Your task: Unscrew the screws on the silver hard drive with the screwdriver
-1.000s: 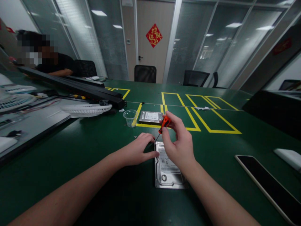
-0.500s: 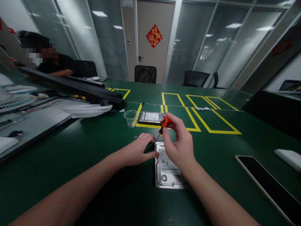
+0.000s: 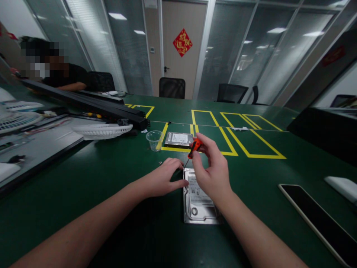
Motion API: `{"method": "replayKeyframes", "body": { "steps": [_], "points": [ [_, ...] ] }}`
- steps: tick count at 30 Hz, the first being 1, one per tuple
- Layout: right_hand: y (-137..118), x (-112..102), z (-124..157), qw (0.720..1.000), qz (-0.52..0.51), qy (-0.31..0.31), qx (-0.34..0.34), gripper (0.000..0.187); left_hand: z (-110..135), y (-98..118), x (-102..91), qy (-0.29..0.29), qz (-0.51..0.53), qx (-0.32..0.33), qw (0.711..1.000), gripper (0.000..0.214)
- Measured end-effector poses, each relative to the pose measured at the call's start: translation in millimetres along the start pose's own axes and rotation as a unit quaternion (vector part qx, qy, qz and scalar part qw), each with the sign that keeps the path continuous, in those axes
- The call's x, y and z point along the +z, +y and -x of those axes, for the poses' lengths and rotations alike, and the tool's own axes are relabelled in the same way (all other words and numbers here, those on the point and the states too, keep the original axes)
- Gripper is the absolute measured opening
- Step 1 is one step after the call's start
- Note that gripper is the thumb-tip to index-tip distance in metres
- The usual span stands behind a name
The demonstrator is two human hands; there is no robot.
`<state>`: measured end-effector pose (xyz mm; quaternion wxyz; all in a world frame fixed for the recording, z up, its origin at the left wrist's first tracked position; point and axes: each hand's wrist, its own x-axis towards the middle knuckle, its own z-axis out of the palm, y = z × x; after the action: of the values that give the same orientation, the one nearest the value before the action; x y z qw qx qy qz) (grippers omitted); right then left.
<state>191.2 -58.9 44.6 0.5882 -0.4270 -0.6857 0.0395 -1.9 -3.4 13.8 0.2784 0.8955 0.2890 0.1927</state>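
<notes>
A silver hard drive point(image 3: 199, 197) with a white label lies flat on the green table in front of me. My right hand point(image 3: 213, 167) grips the orange-and-black handle of a small screwdriver point(image 3: 194, 147). The screwdriver leans, its thin shaft pointing down to the drive's far left corner; the exact contact at the tip is too small to make out. My left hand point(image 3: 164, 176) steadies the drive from the left, with the thumb on its edge and the fingertips by the far corner. My right hand covers part of the drive's right side.
Beyond my hands, a second hard drive point(image 3: 178, 139) lies inside yellow tape, beside a clear plastic cup point(image 3: 154, 140). A tiny metal piece point(image 3: 160, 162) rests nearby. A phone-like slab point(image 3: 315, 219) is at right. Left are black bars point(image 3: 92, 102), a white fan-like part point(image 3: 103, 130) and a seated person.
Both hands, the screwdriver and the drive keep nearly the same positions. The whole view has shifted very slightly.
</notes>
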Motion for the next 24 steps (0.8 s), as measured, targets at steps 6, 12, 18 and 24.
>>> {"method": "replayKeyframes", "body": {
  "steps": [6,12,18,24],
  "points": [
    [-0.3,-0.7,-2.3,0.999,0.038,0.007,-0.028,0.046,-0.3,0.1,0.0,0.007,-0.001,0.004,1.000,0.033],
    [-4.4,-2.8,-4.6,0.998,0.049,0.015,-0.023,0.045,0.3,0.3,0.0,0.001,-0.005,0.002,1.000,0.034],
    [-0.3,0.0,-1.3,1.000,0.006,0.009,-0.011,0.053,-0.1,1.4,-0.7,-0.001,-0.007,-0.001,1.000,0.033],
    [-1.8,-1.6,-3.9,0.998,0.051,0.018,-0.035,0.045,0.4,-0.3,-0.6,0.005,-0.006,0.005,1.000,0.033]
  ]
}}
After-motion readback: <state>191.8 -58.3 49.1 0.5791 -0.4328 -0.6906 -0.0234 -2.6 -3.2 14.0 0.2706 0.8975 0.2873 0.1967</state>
